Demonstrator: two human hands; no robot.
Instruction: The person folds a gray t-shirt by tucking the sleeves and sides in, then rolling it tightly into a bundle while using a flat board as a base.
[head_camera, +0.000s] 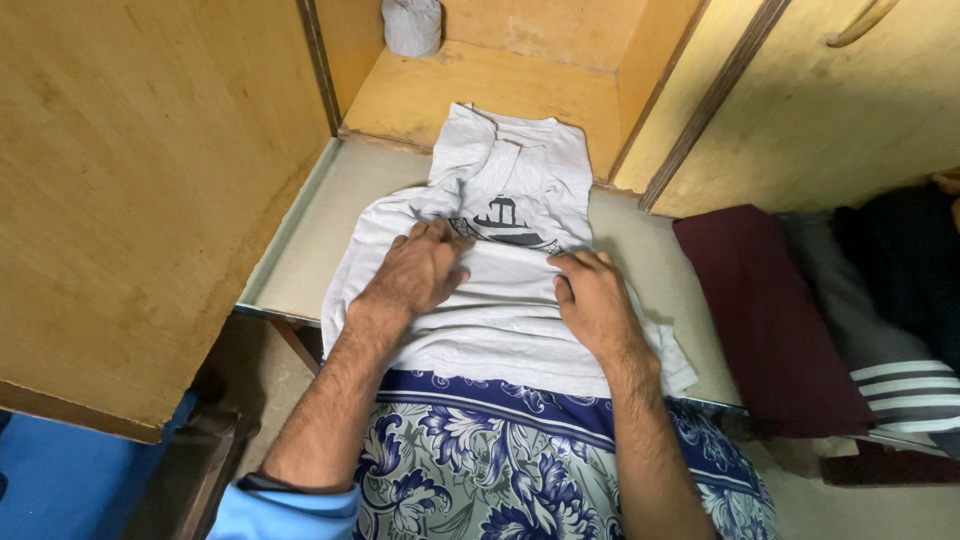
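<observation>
A light grey T-shirt (515, 190) with a dark boat print lies on a pale table (325, 235), its collar pointing away from me and its lower part folded up. My left hand (420, 268) lies palm down on the left side of the fold, fingertips at the print's edge. My right hand (592, 298) presses flat on the right side of the fold, fingers together. Neither hand grips the cloth; both rest on top.
A blue and white flowered cloth (500, 450) covers my lap below the table edge. A maroon folded cloth (765, 310) and dark striped garments (900, 300) lie to the right. Wooden cabinet panels (140, 190) stand at left and behind. A grey roll (412, 25) sits on the shelf.
</observation>
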